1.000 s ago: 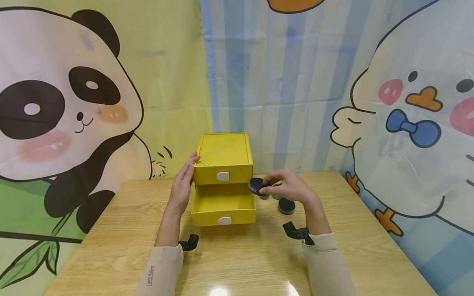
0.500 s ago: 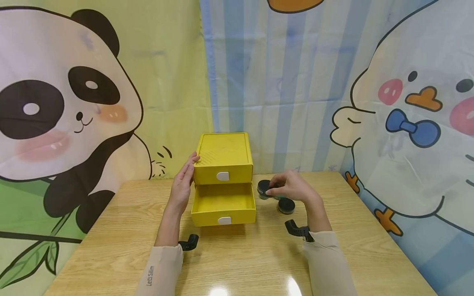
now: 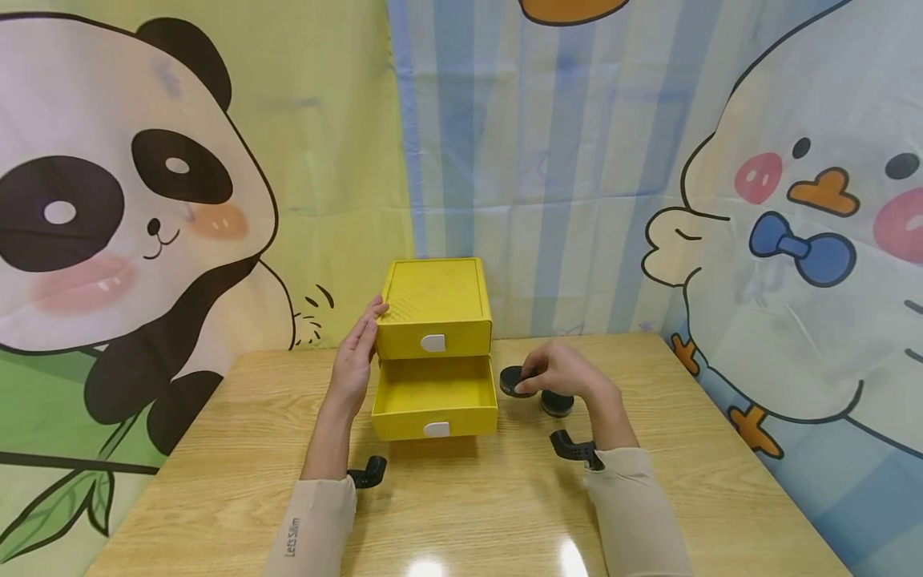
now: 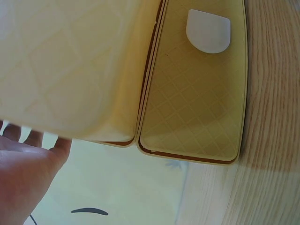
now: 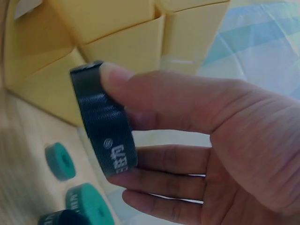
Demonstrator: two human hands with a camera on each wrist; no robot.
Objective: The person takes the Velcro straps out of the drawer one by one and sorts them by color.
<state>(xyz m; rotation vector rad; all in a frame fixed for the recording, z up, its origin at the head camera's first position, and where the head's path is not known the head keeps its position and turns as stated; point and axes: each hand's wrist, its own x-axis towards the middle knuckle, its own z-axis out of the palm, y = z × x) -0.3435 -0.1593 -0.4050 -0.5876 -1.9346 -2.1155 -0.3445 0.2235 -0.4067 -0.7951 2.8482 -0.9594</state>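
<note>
My right hand pinches a flat round black piece by its rim, just right of the yellow drawer box. In the right wrist view, this piece shows a ridged side with white lettering, and it stands apart from the table. The box's lower drawer is pulled out; its upper drawer is pushed in. My left hand rests against the box's left side with its fingers extended. In the left wrist view, the fingertips are hidden behind the box.
A second round black piece lies near my right hand. Green round pieces, one small and one larger, lie on the table beside a dark lettered one. A printed curtain hangs behind the wooden table.
My right hand has moved the black piece slightly right, away from the drawer's edge, and then lower and nearer to me. The left hand and both drawers have stayed still.
</note>
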